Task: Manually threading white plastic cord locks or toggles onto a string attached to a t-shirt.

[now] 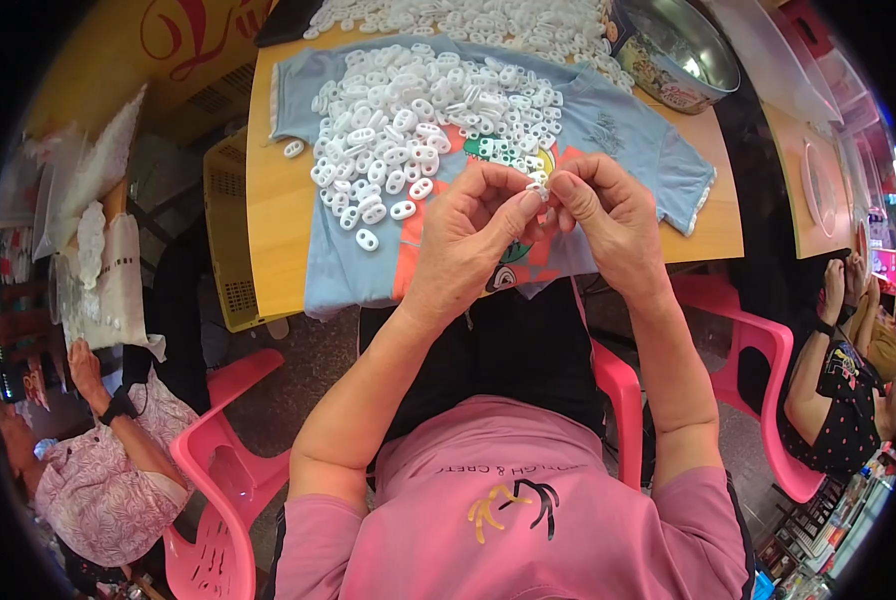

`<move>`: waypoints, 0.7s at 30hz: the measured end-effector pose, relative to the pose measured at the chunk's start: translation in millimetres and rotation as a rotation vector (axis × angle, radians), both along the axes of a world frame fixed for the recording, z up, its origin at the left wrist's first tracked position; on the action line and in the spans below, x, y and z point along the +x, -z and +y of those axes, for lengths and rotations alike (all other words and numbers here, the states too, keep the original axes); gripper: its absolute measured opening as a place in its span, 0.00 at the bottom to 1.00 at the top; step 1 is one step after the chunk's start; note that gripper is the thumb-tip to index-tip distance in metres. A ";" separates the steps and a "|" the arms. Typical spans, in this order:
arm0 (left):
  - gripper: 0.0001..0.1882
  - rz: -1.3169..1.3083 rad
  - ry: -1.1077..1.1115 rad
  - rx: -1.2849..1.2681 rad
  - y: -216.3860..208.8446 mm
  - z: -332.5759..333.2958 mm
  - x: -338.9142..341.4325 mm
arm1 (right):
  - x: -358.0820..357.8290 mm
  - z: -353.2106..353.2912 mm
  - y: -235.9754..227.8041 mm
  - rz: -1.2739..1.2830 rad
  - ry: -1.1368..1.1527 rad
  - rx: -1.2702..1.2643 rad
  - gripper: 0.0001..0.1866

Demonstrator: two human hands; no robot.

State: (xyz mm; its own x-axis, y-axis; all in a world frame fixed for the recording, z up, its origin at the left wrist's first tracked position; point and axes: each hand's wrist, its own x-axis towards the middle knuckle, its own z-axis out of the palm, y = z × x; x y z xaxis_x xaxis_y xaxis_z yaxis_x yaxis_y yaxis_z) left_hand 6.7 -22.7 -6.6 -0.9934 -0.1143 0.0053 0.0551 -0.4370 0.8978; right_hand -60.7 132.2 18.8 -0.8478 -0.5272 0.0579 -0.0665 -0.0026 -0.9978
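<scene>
My left hand (476, 225) and my right hand (608, 215) meet over the near part of a grey-blue T-shirt (658, 165) spread on the table. Both are closed, thumbs against fingertips, pinching a small white plastic piece (538, 188) between them. Its exact shape is partly covered by the fingers. Just beyond my hands lies a heap of white oval two-hole plastic pieces (388, 120). A few loose ovals, one at the near left (367, 240), rest apart on the cloth. Smaller squarish white pieces (508, 150) lie on the shirt's coloured print.
A second white heap (448, 15) sits at the far edge, beside a round metal tin (683, 60). The wooden table (278, 235) has a yellow crate (230, 215) at its left. Pink chairs (223, 480) flank me. Other people work at the left (108, 470) and right (833, 400).
</scene>
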 end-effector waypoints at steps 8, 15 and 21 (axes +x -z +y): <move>0.08 0.008 -0.005 0.001 1.6 0.3 -0.8 | 0.5 0.3 0.6 0.005 0.009 0.006 0.08; 0.08 0.030 -0.020 -0.009 3.7 0.8 -1.3 | 1.4 -1.0 2.4 -0.007 0.012 0.007 0.08; 0.08 0.021 -0.019 -0.002 1.1 1.5 -1.1 | 1.5 0.3 2.3 0.002 0.029 0.004 0.09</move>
State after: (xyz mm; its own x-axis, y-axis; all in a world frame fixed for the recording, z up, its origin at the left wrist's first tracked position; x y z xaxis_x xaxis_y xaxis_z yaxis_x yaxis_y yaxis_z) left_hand 5.7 -21.2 -7.7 -0.9907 -0.1333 0.0267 0.0826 -0.4343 0.8970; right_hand -59.2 132.5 16.4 -0.8627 -0.5024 0.0575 -0.0686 0.0037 -0.9976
